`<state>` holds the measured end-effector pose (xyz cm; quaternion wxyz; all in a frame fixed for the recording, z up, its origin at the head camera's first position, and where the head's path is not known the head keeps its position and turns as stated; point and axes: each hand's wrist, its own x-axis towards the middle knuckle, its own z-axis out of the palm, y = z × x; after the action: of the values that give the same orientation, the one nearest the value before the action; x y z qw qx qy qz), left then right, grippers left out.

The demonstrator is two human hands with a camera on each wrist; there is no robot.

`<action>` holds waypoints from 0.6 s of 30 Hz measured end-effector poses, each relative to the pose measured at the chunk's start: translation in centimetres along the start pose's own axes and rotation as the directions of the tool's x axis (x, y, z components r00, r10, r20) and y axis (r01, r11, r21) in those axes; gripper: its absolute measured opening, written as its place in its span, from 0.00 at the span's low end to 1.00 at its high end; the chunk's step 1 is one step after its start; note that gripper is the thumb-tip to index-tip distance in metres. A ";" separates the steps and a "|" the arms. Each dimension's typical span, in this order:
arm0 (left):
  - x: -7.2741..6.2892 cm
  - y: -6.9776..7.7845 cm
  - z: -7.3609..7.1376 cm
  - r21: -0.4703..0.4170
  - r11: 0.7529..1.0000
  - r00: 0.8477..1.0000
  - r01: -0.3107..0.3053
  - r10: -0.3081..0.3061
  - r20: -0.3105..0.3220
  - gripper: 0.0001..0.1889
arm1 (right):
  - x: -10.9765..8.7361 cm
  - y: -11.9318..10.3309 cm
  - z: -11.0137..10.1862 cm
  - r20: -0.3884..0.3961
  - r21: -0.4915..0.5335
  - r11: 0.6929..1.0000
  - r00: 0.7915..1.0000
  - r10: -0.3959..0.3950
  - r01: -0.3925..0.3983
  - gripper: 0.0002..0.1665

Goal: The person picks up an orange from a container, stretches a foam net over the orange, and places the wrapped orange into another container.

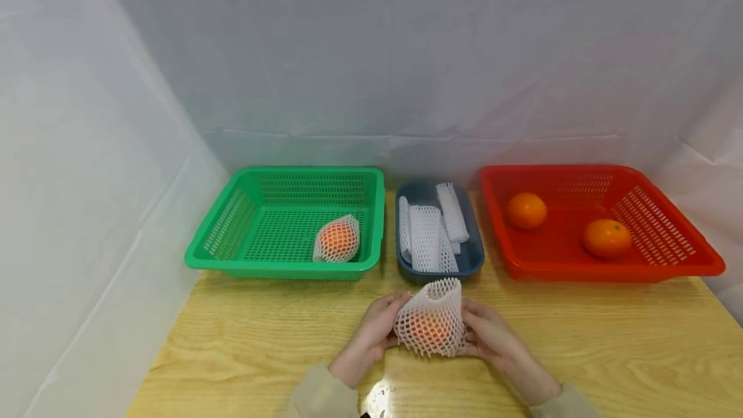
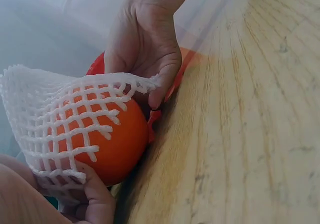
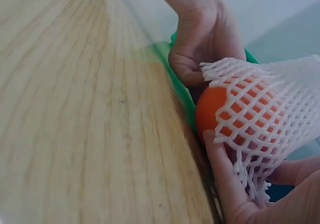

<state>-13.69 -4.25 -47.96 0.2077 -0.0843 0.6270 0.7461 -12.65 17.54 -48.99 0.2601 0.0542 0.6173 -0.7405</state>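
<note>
A white foam fruit net [image 1: 444,292] covers most of an orange [image 2: 122,144] at the middle front of the table. My left hand [image 1: 378,322] grips the net's left side, thumb and fingers on its edge. On the other side my right hand [image 1: 493,335] pinches the net's edge between thumb and fingers. Both wrist views show the orange's lower part bare below the net's open rim, close over the wood. The net's other end stands up loose above the fruit. In the right wrist view, a finger of the right hand [image 3: 227,176] touches the orange.
Behind to the left stands a green basket [image 1: 284,269] with one netted orange [image 1: 338,240]. A blue-grey bin [image 1: 476,263] at the centre back holds several folded foam nets [image 1: 425,237]. The red basket [image 1: 609,273] at right holds two bare oranges [image 1: 606,238]. White sheeting [image 1: 371,63] hangs behind.
</note>
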 end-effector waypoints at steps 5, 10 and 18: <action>0.0 -0.2 -0.2 0.006 1.000 0.999 -0.019 0.019 -0.031 0.21 | -0.3 -0.3 0.9 -0.061 -0.058 0.998 0.998 -0.007 0.004 0.26; 0.0 -0.3 -0.2 -0.015 0.999 0.998 -0.040 0.039 -0.043 0.20 | -0.6 -0.6 1.8 -0.101 -0.112 0.993 0.994 -0.037 0.025 0.20; 0.0 -0.1 0.5 -0.099 0.991 0.995 -0.089 0.083 -0.062 0.19 | -0.6 -0.7 1.7 0.010 -0.005 0.997 0.997 -0.078 0.078 0.42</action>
<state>-13.61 -3.76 -47.94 0.1525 -0.0894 0.5969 0.7826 -12.05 16.20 -47.73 0.2341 0.0258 0.6197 -0.7486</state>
